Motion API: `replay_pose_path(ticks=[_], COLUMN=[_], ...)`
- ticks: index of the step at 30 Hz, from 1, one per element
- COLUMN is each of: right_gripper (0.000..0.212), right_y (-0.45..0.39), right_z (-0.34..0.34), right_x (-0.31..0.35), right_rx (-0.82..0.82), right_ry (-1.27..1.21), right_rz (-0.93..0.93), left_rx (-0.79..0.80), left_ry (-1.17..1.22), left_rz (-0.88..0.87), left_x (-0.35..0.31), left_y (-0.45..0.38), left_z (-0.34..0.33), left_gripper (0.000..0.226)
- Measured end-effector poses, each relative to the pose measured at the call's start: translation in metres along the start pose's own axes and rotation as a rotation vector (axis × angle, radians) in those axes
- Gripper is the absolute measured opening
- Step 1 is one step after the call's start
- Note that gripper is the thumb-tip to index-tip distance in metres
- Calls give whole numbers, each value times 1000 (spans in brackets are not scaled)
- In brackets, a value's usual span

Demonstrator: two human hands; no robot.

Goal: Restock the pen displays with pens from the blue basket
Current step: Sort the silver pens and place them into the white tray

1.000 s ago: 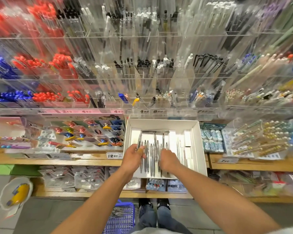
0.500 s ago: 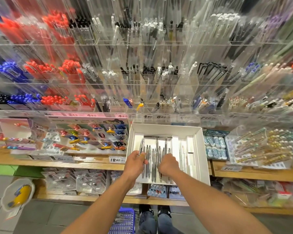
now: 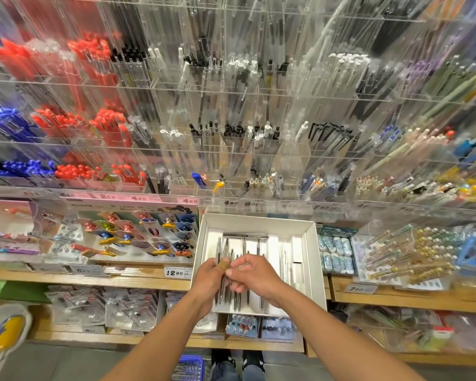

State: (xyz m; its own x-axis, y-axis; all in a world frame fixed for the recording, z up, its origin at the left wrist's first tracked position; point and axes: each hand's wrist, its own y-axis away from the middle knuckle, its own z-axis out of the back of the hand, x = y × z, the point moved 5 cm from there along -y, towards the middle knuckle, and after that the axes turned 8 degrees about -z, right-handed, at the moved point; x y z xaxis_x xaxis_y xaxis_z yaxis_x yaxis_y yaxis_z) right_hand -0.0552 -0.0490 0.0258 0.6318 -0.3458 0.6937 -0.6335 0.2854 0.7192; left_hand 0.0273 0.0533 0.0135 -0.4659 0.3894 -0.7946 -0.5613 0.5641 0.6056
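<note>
Silver pens (image 3: 232,294) in white box (image 3: 311,259), both hands (image 3: 213,277) pinching some.

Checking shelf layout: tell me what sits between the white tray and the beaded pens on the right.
Head view: packs of erasers lie between the white tray and the beaded pens.

— How is the light?
— Bright and even, with only soft shadows under the wooden shelf (image 3: 138,281).
— Any glare?
— White sheen across the acrylic pen racks (image 3: 231,111), strongest in the upper half.
— Sharpness?
— The centre is fairly crisp; the left, right and top edges smear with blur, and wide-angle distortion bends the shelf lines outward.
</note>
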Motion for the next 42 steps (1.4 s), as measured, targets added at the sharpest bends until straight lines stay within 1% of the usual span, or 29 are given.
replay_pose_path(ticks=[2, 3, 5, 6, 7, 8, 9, 10, 11, 12, 13, 15, 17, 20, 24, 27, 29, 31, 32, 34, 35, 39, 40, 42], right_gripper=[13, 8, 1, 7, 16, 23, 26, 22, 14, 7, 6, 14, 12, 7, 17, 14, 25, 32, 31, 19, 15, 12, 14, 25], right_y=[-6, -11, -23, -28, -34, -39, -44, -49, -53, -57, -60, -64, -66, -72, -70, -60, -51, -35, -24, -1, 7, 17, 16, 8], right_z=[7, 14, 34, 43, 49, 51, 50, 48, 45, 41, 37, 29, 24, 22, 24, 26, 27, 22, 18, 7, 1, -15, -17, -14], right_x=[-1, -3, -8, -10, -12, -16, -21, -27, -32, -37, -41, -47, -50, -49, -48, -47, -40, -30, -24, -13, -10, -5, -4, -3], right_rx=[-37, -98, -283, -372, -427, -448, -455, -459, -466, -479, -496, -526, -537, -506, -437, -363, -320, -240, -194, -111, -77, -25, -20, -39], right_ry=[23, 66, 240, 371, 510, 623, 706, 770, 819, 844, 850, 843, 817, 801, 798, 780, 712, 630, 588, 527, 515, 512, 490, 385], right_rz=[-14, -36, -87, -102, -113, -133, -164, -195, -221, -243, -259, -284, -320, -364, -411, -427, -354, -221, -149, -29, 16, 85, 91, 73], left_rx=[-12, -22, -29, -19, -6, 4, 10, 14, 14, 12, 7, -7, -24, -42, -76, -97, -107, -108, -107, -94, -81, -19, -19, -54], left_ry=[26, 47, 94, 114, 130, 141, 144, 143, 142, 147, 160, 195, 205, 204, 169, 156, 149, 133, 128, 149, 165, 189, 209, 240], left_rz=[-1, 0, 2, 0, -4, -7, -9, -11, -11, -10, -7, -2, 2, 14, 33, 42, 44, 46, 46, 40, 35, 53, 66, 73], left_x=[-2, -3, -5, -6, -7, -8, -9, -9, -10, -11, -11, -11, -10, -8, -5, -3, -2, -1, 0, 0, -1, -2, -1, 2], left_y=[-1, -2, -1, 0, 1, 2, 3, 3, 4, 4, 4, 4, 4, 3, 0, -2, -4, -6, -7, -8, -8, -7, -7, -8], left_z=[3, 4, 6, 7, 7, 7, 6, 6, 6, 5, 5, 5, 6, 7, 7, 7, 6, 6, 5, 2, 0, -4, -4, 0], left_gripper=[23, 21, 19, 20, 20, 21, 22, 22, 22, 22, 22, 22, 22, 19, 16, 14, 17, 26, 34, 56, 61, 41, 39, 32])
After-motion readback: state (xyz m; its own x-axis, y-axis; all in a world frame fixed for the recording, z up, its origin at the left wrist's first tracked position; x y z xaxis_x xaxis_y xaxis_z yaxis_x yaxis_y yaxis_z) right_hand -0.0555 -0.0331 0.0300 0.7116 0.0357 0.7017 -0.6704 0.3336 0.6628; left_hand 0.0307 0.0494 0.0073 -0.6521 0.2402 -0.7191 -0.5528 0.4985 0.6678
